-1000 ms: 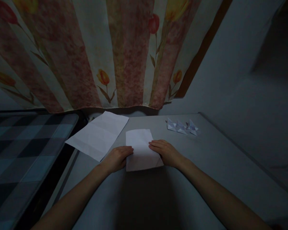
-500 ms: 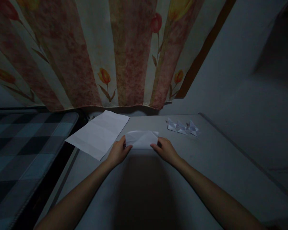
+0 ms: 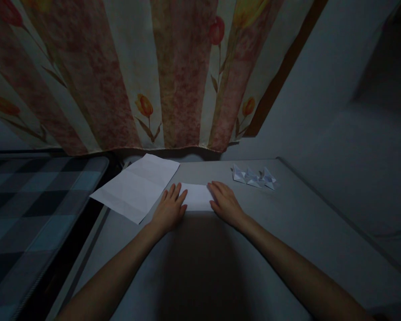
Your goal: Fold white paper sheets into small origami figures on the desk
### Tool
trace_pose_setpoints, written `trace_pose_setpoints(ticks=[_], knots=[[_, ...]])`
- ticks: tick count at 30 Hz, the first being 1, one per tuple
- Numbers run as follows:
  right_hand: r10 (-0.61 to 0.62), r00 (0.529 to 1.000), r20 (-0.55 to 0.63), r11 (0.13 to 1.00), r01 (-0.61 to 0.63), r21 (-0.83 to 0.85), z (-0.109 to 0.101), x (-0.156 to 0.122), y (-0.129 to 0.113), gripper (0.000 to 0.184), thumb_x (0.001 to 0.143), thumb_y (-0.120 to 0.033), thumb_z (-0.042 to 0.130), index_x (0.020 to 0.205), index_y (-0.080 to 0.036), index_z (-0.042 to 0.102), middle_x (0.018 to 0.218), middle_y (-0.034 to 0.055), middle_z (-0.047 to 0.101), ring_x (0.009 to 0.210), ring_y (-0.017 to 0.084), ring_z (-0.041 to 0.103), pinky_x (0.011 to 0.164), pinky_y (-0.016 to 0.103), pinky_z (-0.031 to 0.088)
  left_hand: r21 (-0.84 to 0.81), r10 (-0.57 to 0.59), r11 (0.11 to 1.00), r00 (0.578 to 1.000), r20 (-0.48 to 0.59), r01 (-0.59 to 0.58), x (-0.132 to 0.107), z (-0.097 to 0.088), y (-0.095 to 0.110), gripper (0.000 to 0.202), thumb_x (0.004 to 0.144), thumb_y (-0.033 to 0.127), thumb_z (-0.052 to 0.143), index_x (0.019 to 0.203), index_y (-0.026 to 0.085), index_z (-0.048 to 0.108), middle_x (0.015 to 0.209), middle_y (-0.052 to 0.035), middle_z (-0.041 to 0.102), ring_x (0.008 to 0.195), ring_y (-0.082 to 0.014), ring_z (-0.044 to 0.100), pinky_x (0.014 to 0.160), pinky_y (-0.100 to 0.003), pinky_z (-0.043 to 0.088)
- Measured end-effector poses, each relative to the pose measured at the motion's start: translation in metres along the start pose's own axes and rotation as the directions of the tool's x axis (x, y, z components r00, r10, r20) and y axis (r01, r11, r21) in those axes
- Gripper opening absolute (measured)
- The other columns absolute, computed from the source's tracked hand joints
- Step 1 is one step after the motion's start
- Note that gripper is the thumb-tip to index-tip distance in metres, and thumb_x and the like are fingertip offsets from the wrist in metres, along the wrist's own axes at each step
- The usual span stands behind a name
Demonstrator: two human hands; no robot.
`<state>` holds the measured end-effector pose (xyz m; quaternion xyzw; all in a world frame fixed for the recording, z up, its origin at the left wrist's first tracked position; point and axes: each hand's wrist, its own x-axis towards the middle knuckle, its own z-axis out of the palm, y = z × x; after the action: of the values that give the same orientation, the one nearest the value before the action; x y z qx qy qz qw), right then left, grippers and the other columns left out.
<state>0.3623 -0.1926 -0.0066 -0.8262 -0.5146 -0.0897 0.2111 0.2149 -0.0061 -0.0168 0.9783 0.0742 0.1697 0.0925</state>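
Observation:
A folded white sheet of paper (image 3: pixel 198 197) lies flat on the pale table between my hands. My left hand (image 3: pixel 169 207) rests on its left end, palm down, fingers spread. On the right end lies my right hand (image 3: pixel 225 203), its fingers stretched out over the paper. Both hands press on the sheet without gripping it. The ends of the paper under my fingers are hidden.
A larger creased paper sheet (image 3: pixel 138 187) lies at the left of the table (image 3: pixel 274 249). Several small folded paper shapes (image 3: pixel 253 177) stand at the back right. A checked mattress (image 3: pixel 26 223) is on the left; a tulip-patterned curtain (image 3: pixel 133 76) hangs behind.
The folded paper has gone from being held by its two ends to lying flat. My fingers have opened and now lie on top of it.

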Motion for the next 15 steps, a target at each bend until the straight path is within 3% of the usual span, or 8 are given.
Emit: trace_pose_setpoints(ticks=[5,9,10,12,15], knots=[[-0.005,0.999,0.037,1.0,0.005,-0.002,0.002,0.013,-0.018,0.067,0.081,-0.034,0.062,0.139,-0.013,0.037,0.144,0.0214,0.036,0.135,0.035,0.03,0.109,0.053,0.026,-0.081,-0.052,0.995,0.999,0.006,0.052,0.0,0.003,-0.003,0.071,0.082,0.039,0.058,0.141,0.009,0.03,0.148,-0.0238,0.029,0.138,-0.0366,0.024,0.108,-0.053,0.03],[0.132,0.98,-0.151,0.981,-0.107,0.16,0.004,0.015,-0.021,0.098,0.071,-0.045,0.072,0.147,-0.019,0.017,0.152,0.0198,0.019,0.14,0.037,0.017,0.11,0.057,0.022,-0.236,-0.088,0.969,0.994,-0.063,0.071,-0.001,-0.001,-0.007,0.093,0.07,0.035,0.072,0.144,0.01,0.022,0.134,-0.0212,0.049,0.125,-0.0338,0.045,0.101,-0.049,0.04],[0.179,0.963,-0.2,0.962,-0.129,0.239,0.004,0.014,-0.018,0.106,0.068,-0.045,0.074,0.148,-0.02,0.01,0.153,0.0194,0.015,0.14,0.036,0.017,0.11,0.057,0.023,-0.264,-0.095,0.962,0.992,-0.079,0.071,-0.001,-0.002,-0.008,0.088,0.069,0.031,0.073,0.142,0.011,0.027,0.125,-0.0181,0.056,0.118,-0.032,0.052,0.097,-0.047,0.043],[0.253,0.94,-0.227,0.892,-0.136,0.43,0.002,0.011,-0.01,0.119,0.063,-0.046,0.077,0.149,-0.023,-0.002,0.153,0.0195,0.014,0.139,0.034,0.022,0.108,0.056,0.027,-0.296,-0.056,0.955,0.995,-0.086,0.028,-0.002,-0.004,-0.01,0.06,0.071,0.024,0.07,0.127,0.016,0.049,0.106,-0.0115,0.065,0.103,-0.0279,0.06,0.091,-0.045,0.047],[0.208,0.972,-0.105,0.747,-0.089,0.659,-0.003,0.004,0.006,0.129,0.055,-0.044,0.083,0.148,-0.026,-0.004,0.15,0.0206,0.025,0.133,0.032,0.036,0.104,0.052,0.034,-0.334,0.082,0.935,0.989,-0.126,-0.12,-0.004,-0.009,-0.01,0.017,0.075,0.016,0.06,0.09,0.021,0.067,0.09,-0.007,0.07,0.091,-0.0242,0.064,0.089,-0.044,0.047]])
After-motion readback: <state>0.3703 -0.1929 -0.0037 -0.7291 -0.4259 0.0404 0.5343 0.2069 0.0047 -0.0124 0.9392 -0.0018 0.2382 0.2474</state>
